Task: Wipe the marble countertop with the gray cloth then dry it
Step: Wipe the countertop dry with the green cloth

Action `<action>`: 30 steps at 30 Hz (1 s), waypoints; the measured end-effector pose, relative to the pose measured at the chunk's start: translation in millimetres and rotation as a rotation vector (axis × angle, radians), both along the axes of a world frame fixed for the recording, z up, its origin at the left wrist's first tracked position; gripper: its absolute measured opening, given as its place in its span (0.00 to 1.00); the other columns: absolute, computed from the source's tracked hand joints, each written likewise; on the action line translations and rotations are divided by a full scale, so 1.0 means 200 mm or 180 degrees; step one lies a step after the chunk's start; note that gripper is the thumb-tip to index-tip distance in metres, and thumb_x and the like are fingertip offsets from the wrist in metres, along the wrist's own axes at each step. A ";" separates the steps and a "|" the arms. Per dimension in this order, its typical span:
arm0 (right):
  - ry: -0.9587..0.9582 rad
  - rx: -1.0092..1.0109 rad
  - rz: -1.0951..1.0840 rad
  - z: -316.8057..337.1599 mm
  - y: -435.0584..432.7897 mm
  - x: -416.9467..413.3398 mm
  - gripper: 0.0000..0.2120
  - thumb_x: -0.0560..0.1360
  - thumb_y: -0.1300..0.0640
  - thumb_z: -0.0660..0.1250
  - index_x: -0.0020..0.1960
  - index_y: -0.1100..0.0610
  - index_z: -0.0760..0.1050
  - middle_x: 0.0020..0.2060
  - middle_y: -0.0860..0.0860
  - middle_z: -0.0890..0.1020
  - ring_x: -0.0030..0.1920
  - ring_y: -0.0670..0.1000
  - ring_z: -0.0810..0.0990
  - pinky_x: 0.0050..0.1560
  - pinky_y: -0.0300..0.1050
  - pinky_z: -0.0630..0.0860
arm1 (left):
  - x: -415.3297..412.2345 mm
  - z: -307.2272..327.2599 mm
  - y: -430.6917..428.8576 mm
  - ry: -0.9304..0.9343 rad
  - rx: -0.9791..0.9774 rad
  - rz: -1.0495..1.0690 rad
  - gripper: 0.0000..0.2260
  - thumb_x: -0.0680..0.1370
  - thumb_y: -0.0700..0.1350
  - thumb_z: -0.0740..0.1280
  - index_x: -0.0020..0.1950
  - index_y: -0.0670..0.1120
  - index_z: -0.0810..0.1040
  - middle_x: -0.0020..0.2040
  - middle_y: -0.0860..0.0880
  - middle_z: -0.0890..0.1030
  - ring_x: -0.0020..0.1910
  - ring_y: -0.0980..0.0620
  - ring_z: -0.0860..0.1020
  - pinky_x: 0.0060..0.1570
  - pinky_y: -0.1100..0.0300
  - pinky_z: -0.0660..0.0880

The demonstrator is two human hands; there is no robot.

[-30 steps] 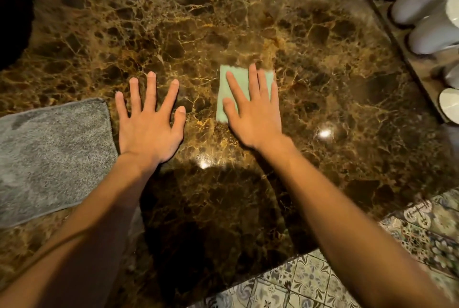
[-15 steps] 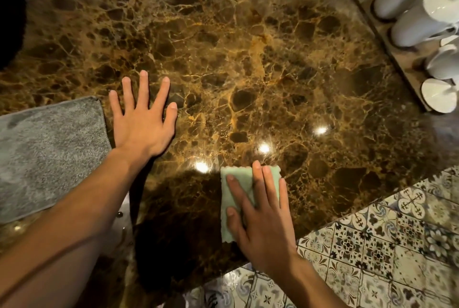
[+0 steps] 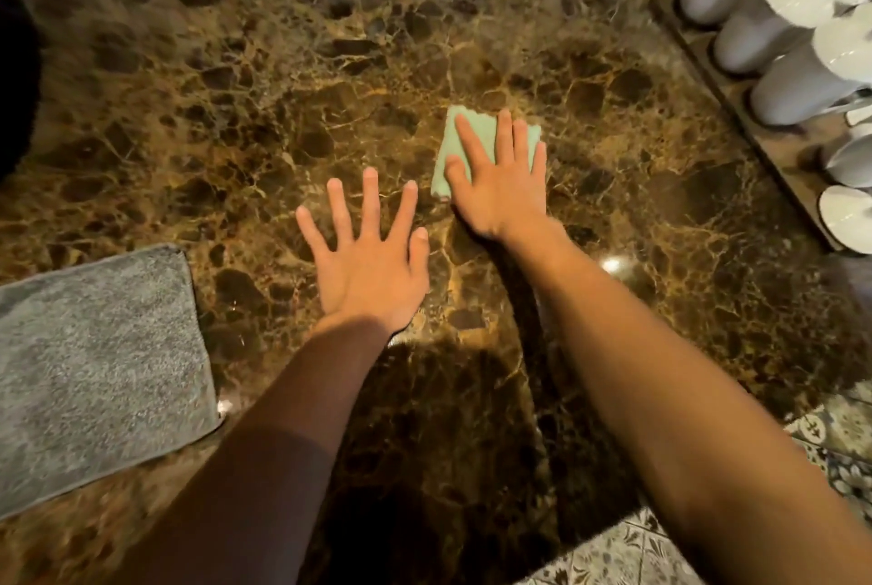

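Observation:
The brown marble countertop [image 3: 245, 122] fills most of the view. My right hand [image 3: 502, 181] presses flat on a small folded light-green cloth [image 3: 454, 142] near the middle of the counter, fingers spread over it. Just left of it and nearer to me, my left hand [image 3: 370, 256] rests palm down on the bare marble, fingers apart, holding nothing. A gray towel [image 3: 94, 362] lies flat on the counter at the left, apart from both hands.
A wooden tray [image 3: 774, 145] with several white cups [image 3: 792, 93] stands along the right edge. The counter's front edge runs at the lower right, with patterned floor tiles [image 3: 627, 551] beyond it. A dark object [image 3: 14, 79] sits at the far left.
My right hand has pushed the green cloth away from the front edge back toward the counter's middle. My left hand now lies closer to the right hand and farther from the gray towel.

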State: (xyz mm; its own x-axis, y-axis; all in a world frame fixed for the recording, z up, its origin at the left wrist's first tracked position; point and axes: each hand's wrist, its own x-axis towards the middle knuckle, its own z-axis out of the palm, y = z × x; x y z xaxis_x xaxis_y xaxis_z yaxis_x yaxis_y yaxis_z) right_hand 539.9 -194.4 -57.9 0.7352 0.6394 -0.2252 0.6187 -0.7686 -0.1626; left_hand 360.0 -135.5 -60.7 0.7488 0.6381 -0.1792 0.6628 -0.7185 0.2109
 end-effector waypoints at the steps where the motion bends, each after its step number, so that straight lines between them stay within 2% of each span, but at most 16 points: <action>1: 0.0010 -0.0028 -0.0014 0.00 0.06 0.07 0.29 0.84 0.37 0.42 0.83 0.40 0.42 0.84 0.58 0.42 0.83 0.59 0.38 0.79 0.63 0.35 | 0.00 -0.01 0.00 -0.0026 -0.0002 0.0005 0.26 0.83 0.62 0.38 0.82 0.63 0.39 0.84 0.49 0.36 0.81 0.37 0.35 0.75 0.29 0.36; 5: 0.0087 -0.0085 -0.0101 0.02 0.21 0.30 0.29 0.84 0.38 0.42 0.83 0.40 0.41 0.83 0.59 0.41 0.83 0.60 0.37 0.79 0.64 0.35 | 0.00 -0.01 0.01 -0.0103 -0.0143 -0.0014 0.26 0.83 0.63 0.39 0.81 0.65 0.38 0.83 0.50 0.35 0.81 0.38 0.33 0.73 0.28 0.34; 8: 0.0150 -0.0082 -0.0181 0.03 0.28 0.41 0.30 0.84 0.38 0.42 0.83 0.41 0.41 0.83 0.59 0.40 0.82 0.60 0.37 0.79 0.65 0.34 | 0.00 -0.02 0.00 -0.0268 0.0015 -0.0059 0.26 0.83 0.63 0.42 0.82 0.65 0.44 0.84 0.48 0.40 0.82 0.36 0.38 0.73 0.26 0.37; 10: 0.0175 -0.0079 -0.0201 0.04 0.30 0.42 0.30 0.84 0.38 0.42 0.83 0.41 0.41 0.83 0.59 0.40 0.82 0.61 0.36 0.79 0.65 0.34 | 0.00 -0.03 0.00 -0.0327 0.0059 -0.0104 0.26 0.83 0.63 0.44 0.82 0.65 0.47 0.85 0.48 0.43 0.82 0.35 0.40 0.73 0.26 0.39; 14: 0.0054 -0.0063 -0.0087 0.03 0.22 0.34 0.29 0.84 0.38 0.42 0.84 0.42 0.41 0.83 0.59 0.41 0.83 0.60 0.37 0.79 0.65 0.35 | 0.00 -0.03 0.01 -0.0306 0.0081 -0.0124 0.26 0.83 0.63 0.43 0.82 0.65 0.46 0.85 0.48 0.42 0.82 0.35 0.40 0.73 0.25 0.39; 19: -0.0104 -0.0038 0.0129 0.03 -0.15 -0.02 0.29 0.84 0.38 0.41 0.84 0.40 0.42 0.84 0.57 0.41 0.83 0.58 0.38 0.81 0.63 0.38 | 0.01 -0.01 0.01 -0.0071 0.0037 -0.0117 0.26 0.82 0.65 0.38 0.81 0.66 0.39 0.84 0.49 0.36 0.81 0.36 0.35 0.73 0.26 0.36; 24: -0.0225 0.0128 0.0252 0.02 -0.63 -0.52 0.29 0.85 0.40 0.45 0.84 0.43 0.50 0.83 0.60 0.49 0.83 0.61 0.45 0.81 0.64 0.46 | 0.00 -0.01 0.00 -0.0103 0.0149 -0.0281 0.26 0.83 0.64 0.39 0.82 0.65 0.41 0.85 0.48 0.40 0.82 0.35 0.38 0.72 0.24 0.39; 28: 0.0015 0.0189 0.0108 0.05 -0.95 -0.92 0.27 0.86 0.40 0.48 0.84 0.42 0.52 0.84 0.59 0.49 0.83 0.60 0.44 0.80 0.66 0.49 | -0.01 0.00 0.01 -0.0069 0.0099 -0.0532 0.26 0.83 0.64 0.39 0.82 0.65 0.42 0.85 0.49 0.41 0.82 0.36 0.39 0.72 0.24 0.39; 30: 0.0007 0.0043 0.0078 0.06 -1.04 -1.07 0.27 0.86 0.40 0.46 0.84 0.42 0.51 0.84 0.59 0.48 0.83 0.61 0.44 0.79 0.69 0.52 | -0.01 0.00 0.01 -0.0035 0.0094 -0.0639 0.26 0.83 0.65 0.39 0.82 0.66 0.42 0.85 0.49 0.40 0.82 0.37 0.38 0.73 0.25 0.37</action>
